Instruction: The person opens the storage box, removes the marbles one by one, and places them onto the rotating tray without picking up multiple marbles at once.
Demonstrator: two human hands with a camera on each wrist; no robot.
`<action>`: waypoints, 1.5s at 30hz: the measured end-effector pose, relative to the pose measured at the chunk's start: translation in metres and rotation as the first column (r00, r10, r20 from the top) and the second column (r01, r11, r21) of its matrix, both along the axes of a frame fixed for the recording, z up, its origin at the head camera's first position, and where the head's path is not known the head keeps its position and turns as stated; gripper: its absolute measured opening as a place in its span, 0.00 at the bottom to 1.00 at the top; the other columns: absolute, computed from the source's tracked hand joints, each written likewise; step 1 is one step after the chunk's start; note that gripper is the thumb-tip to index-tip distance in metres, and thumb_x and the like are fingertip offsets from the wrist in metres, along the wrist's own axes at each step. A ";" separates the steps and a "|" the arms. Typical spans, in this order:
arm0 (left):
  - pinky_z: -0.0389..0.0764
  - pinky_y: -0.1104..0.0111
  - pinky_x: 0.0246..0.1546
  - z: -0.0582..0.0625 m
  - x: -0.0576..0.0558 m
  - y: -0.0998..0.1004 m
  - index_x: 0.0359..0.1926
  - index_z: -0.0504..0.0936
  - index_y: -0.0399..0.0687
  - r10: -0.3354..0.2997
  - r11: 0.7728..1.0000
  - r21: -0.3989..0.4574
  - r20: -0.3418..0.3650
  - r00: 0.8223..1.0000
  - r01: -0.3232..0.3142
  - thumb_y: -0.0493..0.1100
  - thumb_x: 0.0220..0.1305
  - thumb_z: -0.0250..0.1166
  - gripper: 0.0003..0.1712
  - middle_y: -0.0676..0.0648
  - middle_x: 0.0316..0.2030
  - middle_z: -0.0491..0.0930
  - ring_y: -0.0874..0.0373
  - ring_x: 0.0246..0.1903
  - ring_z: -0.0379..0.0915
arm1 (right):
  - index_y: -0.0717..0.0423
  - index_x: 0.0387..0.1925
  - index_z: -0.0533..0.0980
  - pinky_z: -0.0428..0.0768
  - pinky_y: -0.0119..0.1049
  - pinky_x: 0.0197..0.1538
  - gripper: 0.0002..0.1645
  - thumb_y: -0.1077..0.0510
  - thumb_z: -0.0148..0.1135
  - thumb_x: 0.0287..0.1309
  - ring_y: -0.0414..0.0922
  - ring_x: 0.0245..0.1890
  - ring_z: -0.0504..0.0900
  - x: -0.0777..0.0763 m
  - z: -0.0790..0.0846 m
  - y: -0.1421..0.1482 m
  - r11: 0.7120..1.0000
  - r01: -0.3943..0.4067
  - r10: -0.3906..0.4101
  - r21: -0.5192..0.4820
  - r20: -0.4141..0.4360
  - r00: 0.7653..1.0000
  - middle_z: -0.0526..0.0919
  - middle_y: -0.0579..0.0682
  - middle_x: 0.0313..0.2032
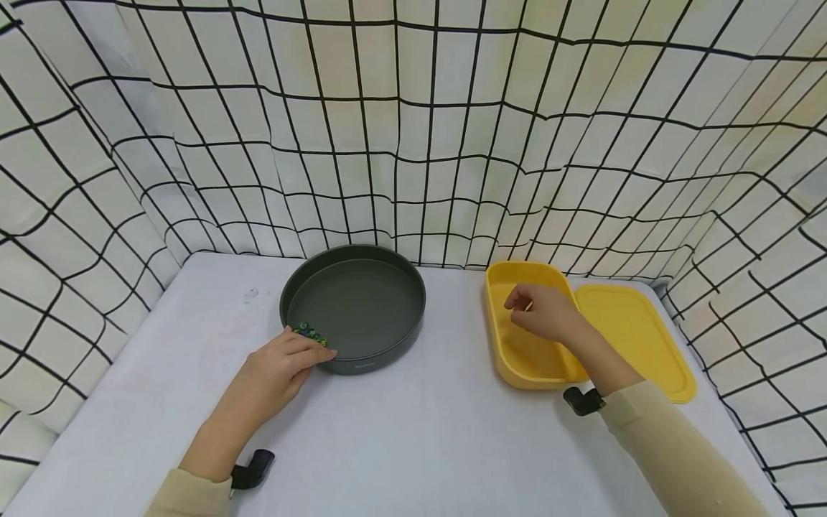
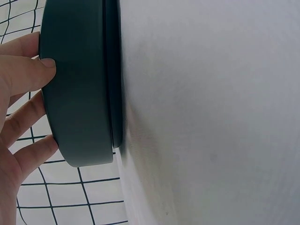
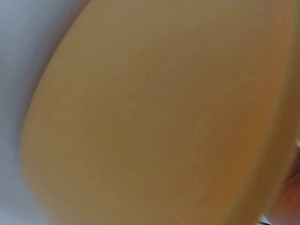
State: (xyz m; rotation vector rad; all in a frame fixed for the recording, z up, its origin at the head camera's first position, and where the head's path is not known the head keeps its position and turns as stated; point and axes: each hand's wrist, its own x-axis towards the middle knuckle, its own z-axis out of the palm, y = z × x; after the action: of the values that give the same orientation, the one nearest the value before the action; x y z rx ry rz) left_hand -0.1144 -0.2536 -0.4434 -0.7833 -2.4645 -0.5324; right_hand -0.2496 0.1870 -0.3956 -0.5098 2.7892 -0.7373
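At the near left rim of a round dark-green pan (image 1: 362, 301) is my left hand (image 1: 284, 366). In the left wrist view its thumb (image 2: 35, 72) rests against the pan's outer wall (image 2: 77, 93), with other fingers over the rim, so it grips the edge. Just past those fingers shows a small green and blue beaded-looking thing (image 1: 310, 334); its lower part is hidden. My right hand (image 1: 545, 312) hovers over a deep yellow box (image 1: 526, 377), fingers loosely curled and nothing visible in them. In the right wrist view the box's yellow wall (image 3: 140, 117) fills most of the picture, blurred.
A flat yellow lid (image 1: 636, 337) lies to the right of the box, partly behind my right forearm. The white table (image 1: 420, 445) is bordered at the back and sides by white sheeting with a black grid (image 1: 413, 129).
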 end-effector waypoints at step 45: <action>0.76 0.45 0.61 0.000 0.000 -0.001 0.42 0.90 0.54 -0.003 1.000 -0.001 -0.005 1.000 0.003 0.24 0.49 0.72 0.23 0.55 0.41 0.86 0.55 0.46 0.82 | 0.58 0.43 0.79 0.89 0.41 0.43 0.08 0.62 0.63 0.62 0.52 0.36 0.84 0.004 0.003 -0.087 0.847 0.086 0.107 -0.525 0.325 0.940 0.81 0.58 0.36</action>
State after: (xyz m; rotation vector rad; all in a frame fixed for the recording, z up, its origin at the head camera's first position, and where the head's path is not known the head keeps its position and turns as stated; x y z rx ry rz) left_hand -0.1143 -0.2543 -0.4434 -0.7876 -2.4602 -0.5292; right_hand -0.2455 0.1003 -0.3921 -0.4284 2.2323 -1.4625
